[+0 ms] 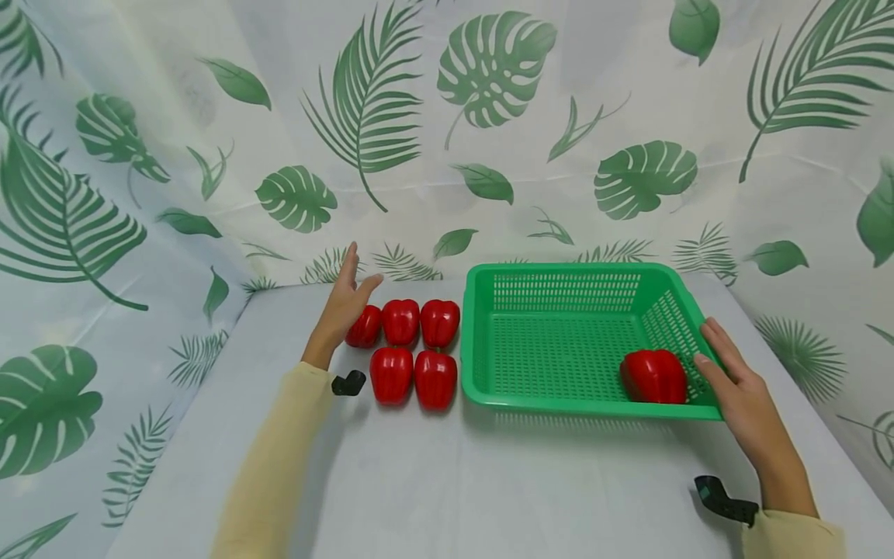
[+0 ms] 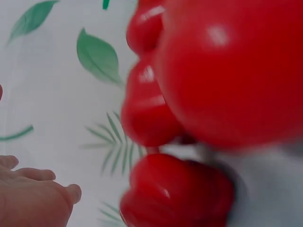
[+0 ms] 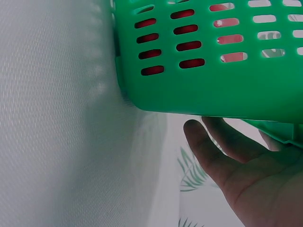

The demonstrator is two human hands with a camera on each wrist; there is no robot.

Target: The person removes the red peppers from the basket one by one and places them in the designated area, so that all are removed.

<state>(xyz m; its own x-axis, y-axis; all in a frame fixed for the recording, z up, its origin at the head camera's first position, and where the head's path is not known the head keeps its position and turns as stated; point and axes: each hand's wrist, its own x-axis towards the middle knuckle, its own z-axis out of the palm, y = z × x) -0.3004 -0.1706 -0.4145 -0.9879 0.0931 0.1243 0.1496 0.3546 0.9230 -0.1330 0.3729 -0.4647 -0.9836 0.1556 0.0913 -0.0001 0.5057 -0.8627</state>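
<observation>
My left hand (image 1: pixel 342 307), fingers extended, is beside the leftmost red bell pepper (image 1: pixel 365 328) and partly covers it in the head view. In the left wrist view its fingers (image 2: pixel 35 175) show apart from the peppers. Several red bell peppers (image 1: pixel 393 376) stand close together in two rows on the table. To their right is a green plastic basket (image 1: pixel 594 405). My right hand (image 1: pixel 743 392) holds its right rim, thumb over the edge and fingers on the outer side. Inside, one red bell pepper (image 1: pixel 654 376) lies in the near right corner.
A white cloth covers the table (image 1: pixel 559 497). Behind and at the sides hangs a white curtain (image 1: pixel 545 210) printed with green leaves. The basket's left wall stands right next to the pepper rows.
</observation>
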